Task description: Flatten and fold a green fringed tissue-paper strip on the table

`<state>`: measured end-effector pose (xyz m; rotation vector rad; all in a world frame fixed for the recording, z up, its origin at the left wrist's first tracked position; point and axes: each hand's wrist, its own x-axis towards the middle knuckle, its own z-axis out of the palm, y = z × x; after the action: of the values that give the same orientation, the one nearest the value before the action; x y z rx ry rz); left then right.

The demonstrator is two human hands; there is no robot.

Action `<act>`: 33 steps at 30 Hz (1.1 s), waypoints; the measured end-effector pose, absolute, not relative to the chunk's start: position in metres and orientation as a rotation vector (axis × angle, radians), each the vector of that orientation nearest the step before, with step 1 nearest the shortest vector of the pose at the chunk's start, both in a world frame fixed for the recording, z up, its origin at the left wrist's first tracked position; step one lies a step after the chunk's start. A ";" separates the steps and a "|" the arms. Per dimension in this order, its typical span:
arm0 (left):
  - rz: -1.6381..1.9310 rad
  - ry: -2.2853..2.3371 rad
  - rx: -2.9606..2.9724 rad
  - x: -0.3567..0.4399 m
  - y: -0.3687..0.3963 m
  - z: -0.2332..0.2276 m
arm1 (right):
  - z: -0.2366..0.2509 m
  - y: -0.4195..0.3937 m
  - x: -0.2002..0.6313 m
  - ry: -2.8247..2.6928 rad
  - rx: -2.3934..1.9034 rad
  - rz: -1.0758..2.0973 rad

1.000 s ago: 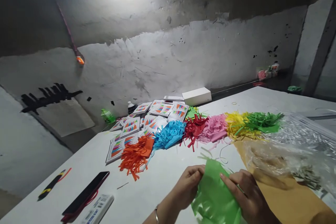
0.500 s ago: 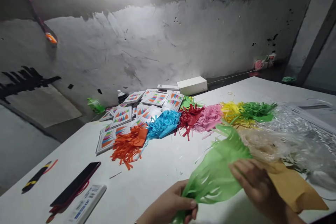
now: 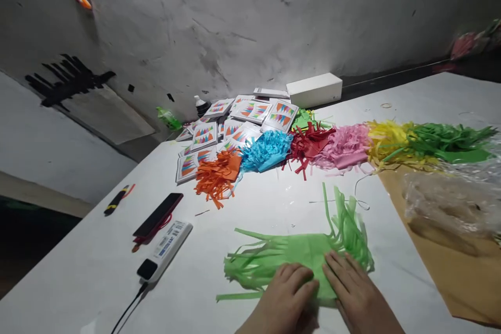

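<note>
A light green fringed tissue paper sheet lies spread on the table in front of me, with cut strips fanning out to the left and upper right. My left hand is on its near edge, fingers bent and closed over the paper; the thumb is mostly hidden. Beside it, my right hand lies flat on the sheet with fingers stretched out. Beyond the sheet is a row of fringed tissue bundles: orange, blue, red, pink, yellow and dark green.
Printed packets are piled at the back beside a white box. On the left are a phone, a white power strip with a cable, and a black-yellow tool. Clear plastic covers part of brown paper at right.
The green tissue, bunched and held up between both hands before, now lies spread on the table. My right hand has come down flat on it. The view has tilted downward.
</note>
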<state>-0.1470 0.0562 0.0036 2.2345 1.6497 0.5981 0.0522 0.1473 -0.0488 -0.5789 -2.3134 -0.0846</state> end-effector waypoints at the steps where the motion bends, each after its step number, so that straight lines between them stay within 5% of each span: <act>1: 0.596 1.655 2.235 -0.142 0.058 -0.003 | -0.050 0.152 0.062 -2.361 -0.610 -0.135; 5: 0.655 1.681 2.192 -0.143 0.059 -0.008 | -0.056 0.178 0.124 -2.476 -0.776 -0.369; 9: 0.742 1.665 2.228 -0.147 0.059 -0.001 | -0.037 0.181 0.157 -2.341 -0.968 -0.269; 15: 0.713 1.669 2.199 -0.144 0.059 0.003 | 0.006 0.155 0.088 -2.457 -0.412 -0.041; 22: 0.772 1.665 2.130 -0.144 0.054 0.006 | -0.006 0.150 0.063 -2.302 -0.660 0.439; 28: 0.714 1.731 2.050 -0.137 0.064 0.012 | -0.007 0.154 0.061 -2.358 -0.528 0.239; 33: 0.693 1.804 2.002 -0.140 0.064 0.005 | -0.013 0.155 0.064 -2.276 -0.788 0.560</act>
<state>-0.1405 0.0637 0.0054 2.0021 1.8037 0.6927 0.0635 0.1549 -0.0128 -0.7881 -2.2765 0.5602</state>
